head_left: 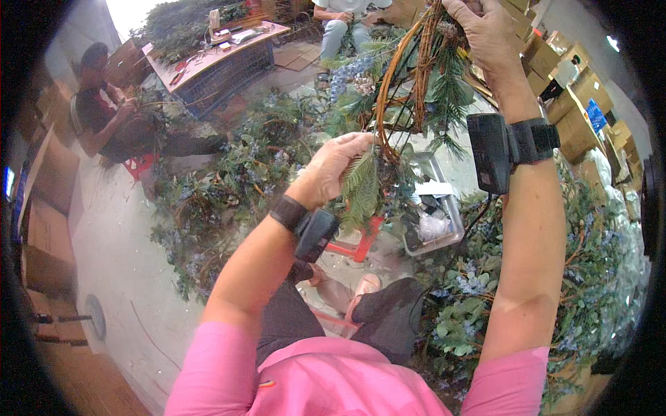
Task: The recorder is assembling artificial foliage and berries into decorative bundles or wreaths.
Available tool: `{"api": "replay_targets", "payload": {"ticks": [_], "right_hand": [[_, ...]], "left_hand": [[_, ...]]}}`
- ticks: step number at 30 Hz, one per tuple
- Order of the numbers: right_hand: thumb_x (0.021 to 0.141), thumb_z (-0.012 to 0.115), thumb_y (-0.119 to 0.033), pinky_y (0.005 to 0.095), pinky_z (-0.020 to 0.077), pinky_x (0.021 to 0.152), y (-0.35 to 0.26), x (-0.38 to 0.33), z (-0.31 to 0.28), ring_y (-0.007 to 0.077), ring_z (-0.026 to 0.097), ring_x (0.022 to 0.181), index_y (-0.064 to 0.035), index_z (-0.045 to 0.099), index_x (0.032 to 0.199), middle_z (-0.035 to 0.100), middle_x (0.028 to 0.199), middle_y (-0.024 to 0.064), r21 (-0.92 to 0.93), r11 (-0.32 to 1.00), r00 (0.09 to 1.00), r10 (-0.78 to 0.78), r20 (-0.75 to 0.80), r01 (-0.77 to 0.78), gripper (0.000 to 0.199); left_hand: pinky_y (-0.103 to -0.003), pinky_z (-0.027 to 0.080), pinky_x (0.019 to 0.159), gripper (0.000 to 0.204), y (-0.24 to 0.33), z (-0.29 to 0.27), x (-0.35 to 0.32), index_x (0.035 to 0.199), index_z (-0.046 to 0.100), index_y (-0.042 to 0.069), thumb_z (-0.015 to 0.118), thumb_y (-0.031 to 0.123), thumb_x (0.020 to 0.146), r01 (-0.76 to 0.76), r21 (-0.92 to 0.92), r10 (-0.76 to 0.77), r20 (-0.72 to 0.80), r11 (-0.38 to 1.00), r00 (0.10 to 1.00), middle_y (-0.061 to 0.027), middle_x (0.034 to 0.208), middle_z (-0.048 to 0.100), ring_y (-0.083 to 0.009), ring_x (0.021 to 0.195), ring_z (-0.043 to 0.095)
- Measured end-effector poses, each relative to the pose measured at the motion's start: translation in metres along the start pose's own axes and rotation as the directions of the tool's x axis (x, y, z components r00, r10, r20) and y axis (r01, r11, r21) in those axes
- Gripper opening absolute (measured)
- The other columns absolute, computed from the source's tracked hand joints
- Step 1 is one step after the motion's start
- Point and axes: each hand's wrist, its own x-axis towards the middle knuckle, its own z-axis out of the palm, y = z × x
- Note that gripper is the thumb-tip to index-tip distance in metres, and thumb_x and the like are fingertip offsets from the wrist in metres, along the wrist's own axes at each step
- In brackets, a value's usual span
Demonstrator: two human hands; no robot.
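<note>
A wreath of brown twigs [421, 80] with pine sprigs, pinecones and blue berries hangs upright before me. My right hand [489, 35] grips its upper right part, arm raised, fingers closed around the twigs. Lower down, my left hand [343, 163] pinches the wreath's bottom edge where the vines bunch together. A green pine sprig [361, 184] droops beneath my left fingers. Whether a wire or tie sits between those fingertips is too small to tell. Both wrists carry black strapped devices.
Behind the wreath stand a red stool [364, 243] and a grey plastic bin [454, 236] with small items. Heaps of berry greenery [208, 208] lie left and right. A table [232, 52] stands farther back. Two people sit working nearby; cardboard boxes [48, 239] line the left.
</note>
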Motion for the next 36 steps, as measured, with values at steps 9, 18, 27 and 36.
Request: {"api": "replay_targets", "payload": {"ticks": [9,18,27,36], "right_hand": [[0.078,0.062,-0.011,0.0255,0.0435,0.057,0.005,-0.003,0.007,0.0112,0.053,0.062,0.0008,0.054,0.085,0.056,0.071,0.0053,0.349,0.932,0.995,0.087,0.052,-0.1,0.016],[0.082,0.064,-0.02,0.02,0.043,0.071,0.031,0.01,0.001,0.0077,0.054,0.077,0.0015,0.057,0.1,0.059,0.083,0.0022,0.114,0.993,0.998,-0.024,0.064,0.017,0.029],[0.083,0.063,-0.02,0.0223,0.0439,0.071,0.027,0.008,0.0,0.009,0.054,0.077,0.0018,0.056,0.1,0.06,0.086,0.0047,0.092,0.996,0.999,-0.021,0.046,0.017,0.029],[0.08,0.064,-0.022,0.0258,0.045,0.068,0.008,-0.006,0.0,0.0123,0.057,0.072,0.0023,0.057,0.097,0.063,0.08,0.0065,0.039,0.996,0.997,-0.077,0.007,0.076,0.03]], "left_hand": [[-0.023,0.049,0.059,0.02,-0.013,0.035,-0.001,0.101,0.055,0.003,0.051,0.02,0.09,-0.03,-0.35,0.039,0.017,0.936,0.999,-0.006,0.088,0.063,-0.0112,0.064,0.057],[-0.026,0.04,0.038,0.022,-0.038,0.051,0.03,0.066,0.054,0.001,0.063,0.017,0.079,-0.265,0.544,0.494,-0.331,0.796,0.804,-0.0072,0.058,0.057,-0.013,0.038,0.051],[-0.035,0.046,0.046,0.035,-0.034,0.047,0.025,0.066,0.057,-0.004,0.062,0.028,0.079,-0.196,0.822,0.621,-0.225,0.535,0.751,-0.0152,0.053,0.055,-0.0233,0.045,0.059],[-0.041,0.045,0.063,0.017,0.093,0.05,0.017,0.074,0.06,0.002,0.06,0.019,0.078,-0.315,0.94,0.945,0.217,-0.134,0.245,-0.0174,0.075,0.059,-0.034,0.069,0.057]]}}
